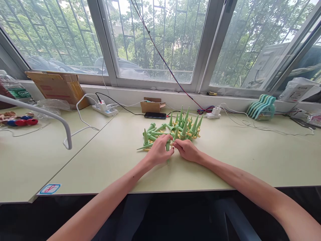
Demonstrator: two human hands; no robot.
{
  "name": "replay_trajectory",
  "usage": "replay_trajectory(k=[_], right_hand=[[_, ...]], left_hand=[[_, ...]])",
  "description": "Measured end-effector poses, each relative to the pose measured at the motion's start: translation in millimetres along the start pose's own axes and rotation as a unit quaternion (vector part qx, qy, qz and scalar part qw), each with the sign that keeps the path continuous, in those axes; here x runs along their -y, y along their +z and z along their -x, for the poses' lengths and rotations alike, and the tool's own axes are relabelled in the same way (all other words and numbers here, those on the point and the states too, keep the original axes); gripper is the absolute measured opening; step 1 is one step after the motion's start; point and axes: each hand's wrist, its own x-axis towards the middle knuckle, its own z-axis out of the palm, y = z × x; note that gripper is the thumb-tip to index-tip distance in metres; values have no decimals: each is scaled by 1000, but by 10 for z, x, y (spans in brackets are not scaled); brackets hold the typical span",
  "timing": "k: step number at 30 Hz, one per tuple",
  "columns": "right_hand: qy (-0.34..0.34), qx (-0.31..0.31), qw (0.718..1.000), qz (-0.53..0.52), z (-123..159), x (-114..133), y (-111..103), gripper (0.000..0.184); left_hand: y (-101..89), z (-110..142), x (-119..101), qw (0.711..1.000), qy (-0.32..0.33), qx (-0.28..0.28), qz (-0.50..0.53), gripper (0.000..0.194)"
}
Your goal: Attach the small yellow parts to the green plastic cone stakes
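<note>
Head view shows the left hand (160, 149) holding a green tapered plastic spike (168, 146) tip-down, the right hand (187, 149) pinching a small yellow plastic piece (172, 144) beside it, near clustered matching spikes (184, 129) on the pale-green tabletop (230, 147).

Green spike (168, 146) in the left hand's fingers (165, 137)

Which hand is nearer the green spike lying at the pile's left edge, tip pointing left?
Left. The left hand is just to the right of the lying spike, holding another green spike; the right hand is farther right, beyond the left hand.
</note>
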Motion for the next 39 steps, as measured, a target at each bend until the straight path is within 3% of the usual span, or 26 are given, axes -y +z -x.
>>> replay_trajectory(k=[14,22,33,39], right_hand=[[4,-26,1000,-7,-4,-6,5,32],[-5,-93,996,-17,-4,-26,23,36],[2,-136,990,-25,-6,-26,46,40],[0,-130,991,-29,-3,-7,43,42]], left_hand=[[9,-1,25,1000,11,-15,25,27],[-18,-6,-11,993,8,-4,115,24],[18,-52,44,944,-67,4,324,18],[-1,-58,-13,930,-85,7,358,18]])
